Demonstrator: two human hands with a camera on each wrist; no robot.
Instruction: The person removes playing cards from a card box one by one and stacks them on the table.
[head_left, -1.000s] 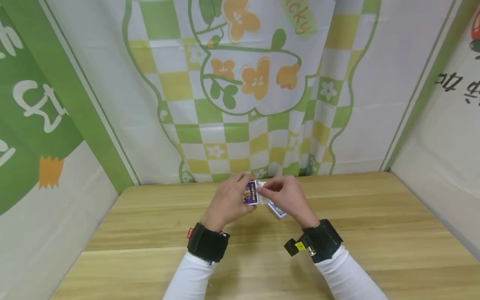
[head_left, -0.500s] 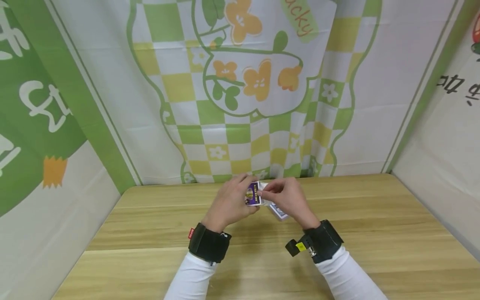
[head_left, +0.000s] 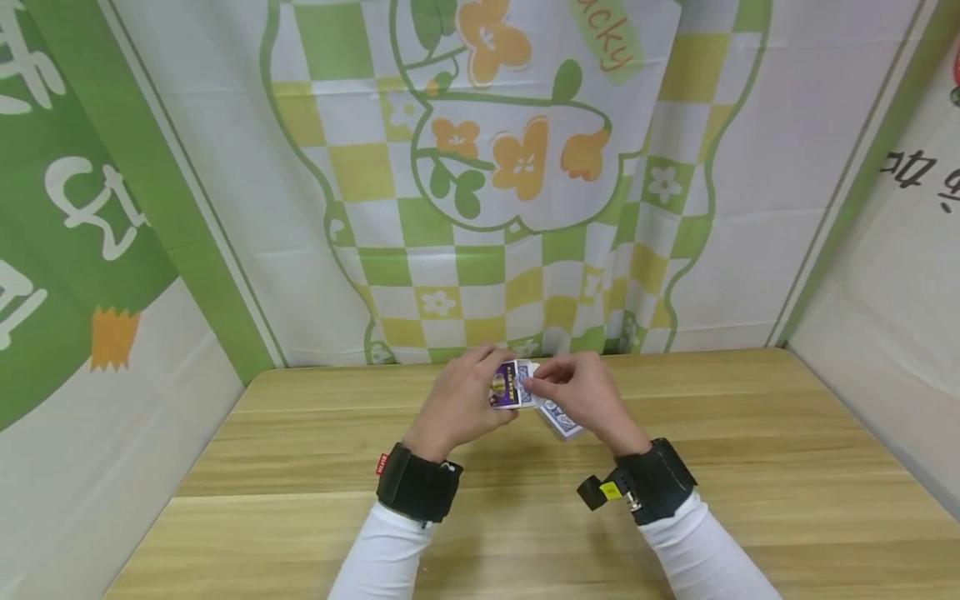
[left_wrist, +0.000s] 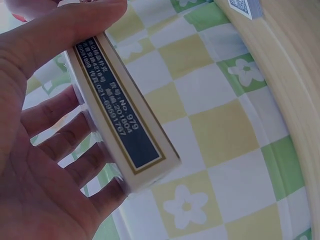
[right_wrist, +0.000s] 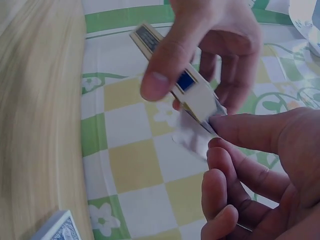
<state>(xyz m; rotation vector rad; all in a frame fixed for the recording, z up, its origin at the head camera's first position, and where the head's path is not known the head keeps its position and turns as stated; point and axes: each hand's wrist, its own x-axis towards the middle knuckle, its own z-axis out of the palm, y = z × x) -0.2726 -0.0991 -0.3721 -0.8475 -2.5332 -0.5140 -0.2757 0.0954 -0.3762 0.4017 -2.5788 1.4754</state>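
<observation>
My left hand (head_left: 459,404) grips a small purple card box (head_left: 503,387) by its sides, above the table's far part. In the left wrist view, the fingers and thumb hold the narrow edge of the box (left_wrist: 125,107), with its dark printed label facing the camera. Blue-backed playing cards (head_left: 524,377) stick partway out of the box's right end. My right hand (head_left: 587,398) pinches them there between thumb and index finger. A pale flap (right_wrist: 192,135) hangs by that end in the right wrist view. Below lies a deck of blue-backed cards (head_left: 562,420), partly covered by the right hand.
The wooden table (head_left: 315,467) runs up to a green-and-yellow checked curtain (head_left: 480,275) at the back. Printed cloth walls (head_left: 195,350) stand at left and right. A black strap with a small camera (head_left: 651,483) sits on the right wrist.
Blue card backs now show between the box and the right fingers, where earlier only a whitish end showed. The right hand has shifted slightly right; the left hand keeps its hold.
</observation>
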